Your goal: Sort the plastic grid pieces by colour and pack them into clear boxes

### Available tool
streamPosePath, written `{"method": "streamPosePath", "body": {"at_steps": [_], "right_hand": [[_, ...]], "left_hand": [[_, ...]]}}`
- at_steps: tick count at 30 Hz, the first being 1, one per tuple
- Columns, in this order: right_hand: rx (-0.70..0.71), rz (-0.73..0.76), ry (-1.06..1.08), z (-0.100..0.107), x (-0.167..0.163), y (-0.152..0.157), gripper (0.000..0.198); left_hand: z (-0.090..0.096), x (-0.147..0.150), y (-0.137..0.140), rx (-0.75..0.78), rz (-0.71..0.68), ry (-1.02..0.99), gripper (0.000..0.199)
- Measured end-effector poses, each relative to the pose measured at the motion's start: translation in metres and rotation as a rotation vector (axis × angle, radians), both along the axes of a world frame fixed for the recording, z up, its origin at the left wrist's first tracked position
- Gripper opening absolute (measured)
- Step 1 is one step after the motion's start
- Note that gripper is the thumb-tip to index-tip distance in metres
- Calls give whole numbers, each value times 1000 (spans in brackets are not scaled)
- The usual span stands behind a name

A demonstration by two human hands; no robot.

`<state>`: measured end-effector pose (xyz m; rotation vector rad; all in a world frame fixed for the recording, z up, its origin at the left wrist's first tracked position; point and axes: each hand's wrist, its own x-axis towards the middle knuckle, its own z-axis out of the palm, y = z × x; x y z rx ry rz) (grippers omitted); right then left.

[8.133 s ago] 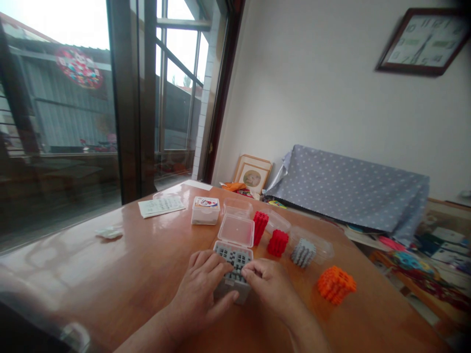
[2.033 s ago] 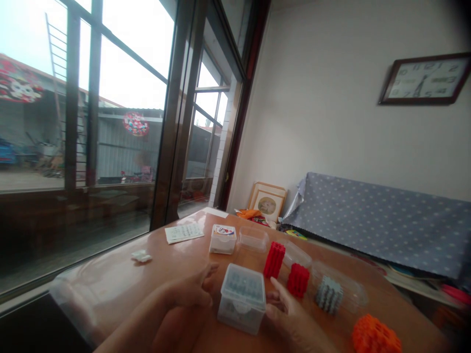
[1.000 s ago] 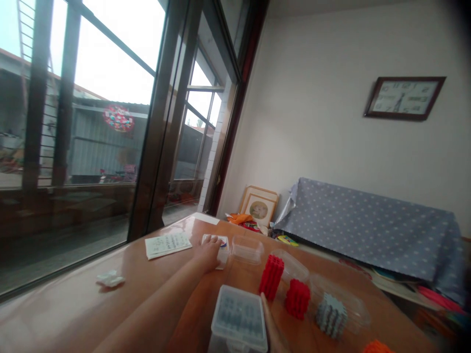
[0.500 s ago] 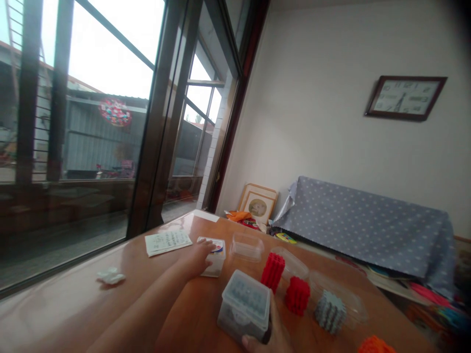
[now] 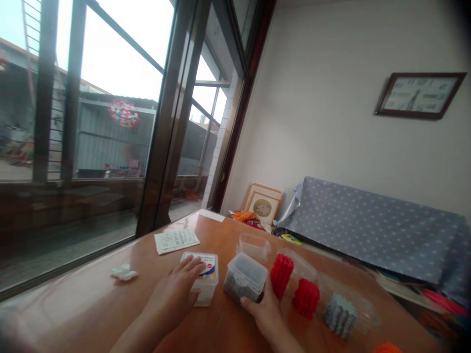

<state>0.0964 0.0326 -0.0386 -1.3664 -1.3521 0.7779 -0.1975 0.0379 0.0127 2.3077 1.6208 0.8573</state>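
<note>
My left hand (image 5: 180, 280) grips a clear plastic box (image 5: 204, 294) with a blue, white and orange label on its lid, fingers over the top and thumb at the near side. My right hand (image 5: 264, 309) is closed around the right side of another lidded plastic box (image 5: 245, 279), whose contents look dark grey. The two boxes stand close together with a narrow gap. Just right of the second box stands a tall red block stack (image 5: 281, 275), with a shorter red stack (image 5: 306, 298) and a grey stack (image 5: 340, 315) farther along.
Open clear trays (image 5: 253, 246) lie behind the boxes and stacks. Folded paper with writing (image 5: 176, 241) and a crumpled white tissue (image 5: 124, 272) rest at the left of the wooden table (image 5: 91, 314). Something orange (image 5: 387, 348) shows at the bottom right edge.
My left hand has drawn the labelled box nearer to me. The dark-filled box has gone farther away in my right hand, ending beside it. The view has turned slightly left.
</note>
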Motion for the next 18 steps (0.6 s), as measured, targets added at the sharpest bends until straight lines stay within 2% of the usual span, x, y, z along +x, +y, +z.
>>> {"method": "streamPosePath", "body": {"at_steps": [5,10,18], "right_hand": [[81,31,21,6,-15,32,94],[61,-10,8,5,-29,61,85],[59,43,-3,2,-41,87,79]], "left_hand": [[0,0,-4,18,14,6,71],[1,-3,-4,33,-14,-42,70],[-2,-5,-1,62,-18,-12,72]]}}
